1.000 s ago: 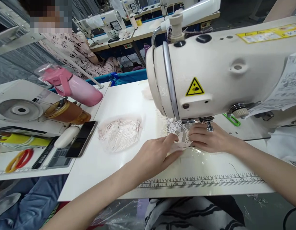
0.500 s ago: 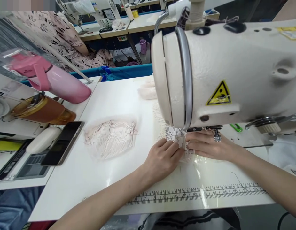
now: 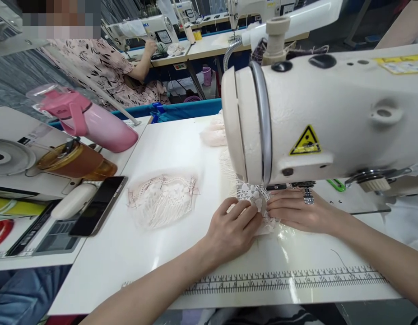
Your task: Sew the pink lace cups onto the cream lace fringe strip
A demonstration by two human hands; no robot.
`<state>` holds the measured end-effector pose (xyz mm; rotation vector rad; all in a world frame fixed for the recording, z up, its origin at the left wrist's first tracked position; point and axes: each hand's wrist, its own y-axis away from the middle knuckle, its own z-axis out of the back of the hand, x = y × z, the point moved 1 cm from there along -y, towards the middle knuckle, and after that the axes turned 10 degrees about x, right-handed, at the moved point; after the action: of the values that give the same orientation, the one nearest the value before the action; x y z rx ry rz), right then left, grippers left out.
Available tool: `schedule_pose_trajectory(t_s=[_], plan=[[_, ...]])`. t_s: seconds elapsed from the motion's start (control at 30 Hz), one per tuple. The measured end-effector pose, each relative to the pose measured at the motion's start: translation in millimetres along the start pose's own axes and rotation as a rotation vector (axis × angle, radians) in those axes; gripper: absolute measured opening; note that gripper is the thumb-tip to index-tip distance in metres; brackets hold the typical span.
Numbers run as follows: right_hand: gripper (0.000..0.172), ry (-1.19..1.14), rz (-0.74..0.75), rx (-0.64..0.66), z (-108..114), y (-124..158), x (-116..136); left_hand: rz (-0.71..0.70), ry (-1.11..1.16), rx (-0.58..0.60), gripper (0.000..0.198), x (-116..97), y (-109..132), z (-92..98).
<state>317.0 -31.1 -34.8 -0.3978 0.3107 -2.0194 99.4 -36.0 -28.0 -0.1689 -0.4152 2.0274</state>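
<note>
A white lace piece [image 3: 251, 192] with flower motifs lies on the sewing table, partly under the head of the sewing machine [image 3: 313, 108]. My left hand [image 3: 234, 225] is closed, its bent fingers gripping the near left edge of the lace. From the other side, my right hand [image 3: 300, 212] lies flat with straight fingers, the tips resting on the lace beside the machine's presser area. The needle is hidden behind the machine head. Sheer, fringed fabric [image 3: 227, 164] runs from the lace towards the back of the table.
Another lace piece with fringe [image 3: 163, 198] lies to the left. A phone [image 3: 99, 205], a white mouse-shaped object [image 3: 74, 201], an amber cup [image 3: 75, 160] and a pink bottle [image 3: 94, 119] stand further left. A printed ruler [image 3: 280, 282] runs along the front edge. A co-worker [image 3: 94, 67] sits beyond.
The view has tilted up and shifted left, so things sit lower and further right. Both hands stay on the lace with little movement. The co-worker's forearm is now raised.
</note>
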Motion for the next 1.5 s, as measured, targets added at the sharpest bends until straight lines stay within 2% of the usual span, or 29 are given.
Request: schedule_pose_trajectory(t_s=[0.13,0.33,0.5,0.7,0.93,1.13,1.23,1.33,1.5], plan=[[0.027,0.013,0.006,-0.05,-3.3,1.2,-0.6,-0.011,0.1,0.022,0.019,1.1,1.4,-2.4],[0.02,0.006,-0.094,0.017,-1.0,-1.7,2.0,0.028,0.147,0.07,0.016,-1.1,1.9,-4.7],[0.022,0.211,-0.06,-0.006,5.6,-3.7,6.1,0.061,0.165,0.084,0.013,-0.5,3.0,-7.0],[0.023,0.294,-0.078,0.006,3.9,-0.9,4.6,0.068,0.166,0.085,0.016,-0.3,1.3,-9.0],[0.028,0.226,-0.128,0.008,0.0,2.6,0.8,0.038,0.163,0.055,0.022,-0.4,-2.4,-9.8],[0.019,0.256,-0.032,-0.081,-1.0,-3.5,6.0,0.059,0.17,0.052,0.008,2.4,0.0,-9.8],[0.024,0.149,-0.033,-0.027,-8.0,-3.7,8.3,0.095,0.17,0.042,0.007,5.8,1.2,-8.8],[0.028,0.115,-0.068,0.053,-17.0,-1.5,10.2,0.125,0.161,0.047,0.013,9.5,1.2,-8.4],[0.034,0.111,-0.117,0.07,-26.7,0.8,10.7,0.152,0.129,0.047,0.022,13.0,-0.1,-9.2]])
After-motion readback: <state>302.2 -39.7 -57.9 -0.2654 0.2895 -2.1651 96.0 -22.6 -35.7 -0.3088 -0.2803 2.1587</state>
